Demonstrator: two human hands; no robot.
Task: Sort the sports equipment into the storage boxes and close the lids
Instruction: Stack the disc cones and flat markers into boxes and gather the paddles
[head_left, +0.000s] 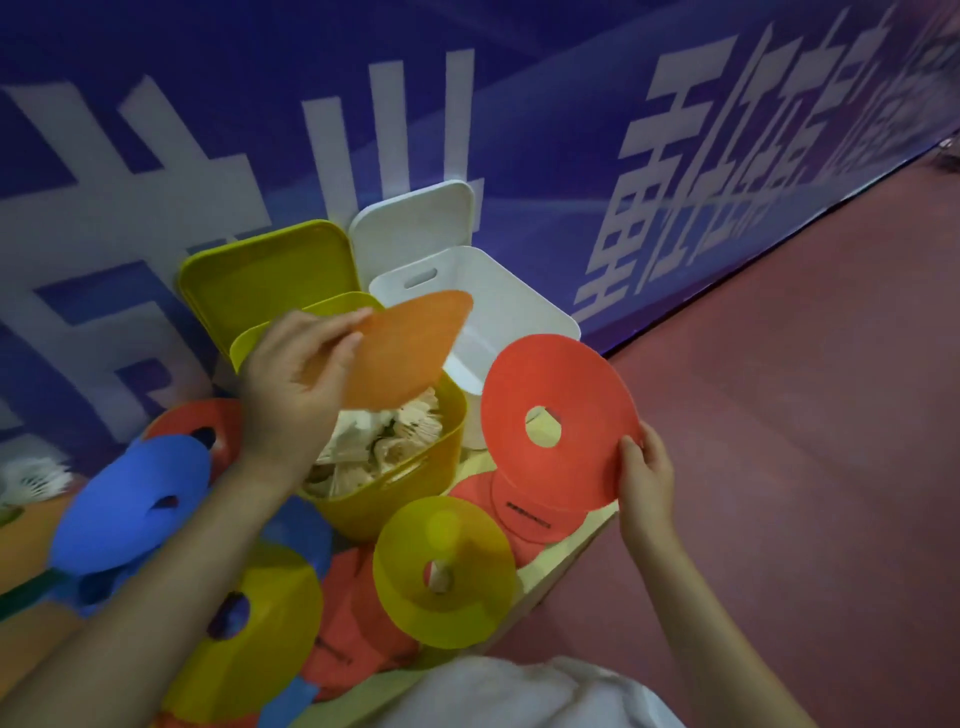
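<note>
Head view, from the hands outward: the left hand pinches an orange disc by its near-left edge, fingers on top and thumb beneath, and holds it over the yellow box. The right hand grips a red disc at its lower right rim, fingers curled round the edge.

The orange disc is seen nearly edge-on, so it reads as a long oval; its long axis runs from lower left to upper right, its far tip reaching over the rim of the white box. The red disc faces the camera almost flat, tilted slightly, its centre hole showing.

The yellow box is open, its lid propped against the blue wall banner, and holds shuttlecocks. The white box is open too, its lid standing behind it; little of its inside shows.

Loose discs lie around on the low bench: a blue one at left, yellow ones in front, red ones beneath.

The step in hand looks like sorting discs, probably into the white box. The next move would call for carrying the orange disc further right, levelling it over the opening and letting go, then the red one. Both lids are yet to be closed.
</note>
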